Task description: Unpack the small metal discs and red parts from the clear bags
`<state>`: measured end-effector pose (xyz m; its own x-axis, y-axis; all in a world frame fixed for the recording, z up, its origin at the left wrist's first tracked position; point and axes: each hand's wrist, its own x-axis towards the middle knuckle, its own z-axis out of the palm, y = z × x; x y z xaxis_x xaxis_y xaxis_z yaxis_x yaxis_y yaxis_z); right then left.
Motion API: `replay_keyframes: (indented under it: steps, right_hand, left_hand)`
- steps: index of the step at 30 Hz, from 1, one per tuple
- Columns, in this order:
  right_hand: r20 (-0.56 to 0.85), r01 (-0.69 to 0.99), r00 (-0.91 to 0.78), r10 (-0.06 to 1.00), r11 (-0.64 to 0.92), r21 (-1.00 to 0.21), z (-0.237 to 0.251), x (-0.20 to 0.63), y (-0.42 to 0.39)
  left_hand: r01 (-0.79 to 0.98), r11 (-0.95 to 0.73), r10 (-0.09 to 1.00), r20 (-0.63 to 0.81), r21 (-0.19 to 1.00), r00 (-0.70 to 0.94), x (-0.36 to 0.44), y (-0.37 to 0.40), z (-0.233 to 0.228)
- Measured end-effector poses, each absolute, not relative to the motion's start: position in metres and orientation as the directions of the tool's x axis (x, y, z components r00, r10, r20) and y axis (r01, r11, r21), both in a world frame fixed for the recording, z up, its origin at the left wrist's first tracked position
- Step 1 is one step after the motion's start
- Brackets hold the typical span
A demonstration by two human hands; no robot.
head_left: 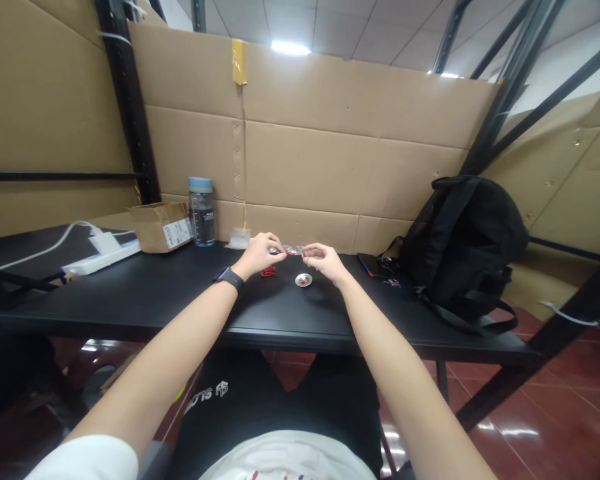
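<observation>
My left fingers [271, 241] and right fingers [314, 251] grasp a clear packet [293, 251] over the black counter [275, 313]. Cardboard panels [310, 157] stand behind the counter, red tiles [565, 383] below.

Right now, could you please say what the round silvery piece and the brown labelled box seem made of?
The round silvery piece may be shiny metal, given its bright rim, though plastic is possible. The brown labelled box looks like matte cardboard: dull, tan sides.

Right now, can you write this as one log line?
left hand: pinching small clear packet | right hand: pinching its other end | on table: silver disc, red bundle, bottle, backpack
</observation>
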<state>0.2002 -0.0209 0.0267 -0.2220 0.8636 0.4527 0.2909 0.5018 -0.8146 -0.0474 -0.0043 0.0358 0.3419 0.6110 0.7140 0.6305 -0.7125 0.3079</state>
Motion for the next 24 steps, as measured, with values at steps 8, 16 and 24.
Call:
replay_keyframes:
  steps: [8,16,24]
  right_hand:
    - [0.496,0.699,-0.08,0.865,0.403,-0.591,0.036,0.256,-0.016]
    - [0.198,0.762,-0.11,0.974,0.211,-0.612,0.026,0.286,-0.013]
    - [0.186,0.8,-0.147,0.971,0.228,-0.555,0.022,0.291,-0.006]
  left_hand:
    - [0.657,-0.646,0.749,0.489,0.388,0.447,-0.091,0.021,0.03]
    - [0.673,-0.605,0.795,0.36,0.425,0.488,-0.1,0.019,0.034]
    - [0.686,-0.586,0.811,0.315,0.432,0.494,-0.103,0.021,0.033]
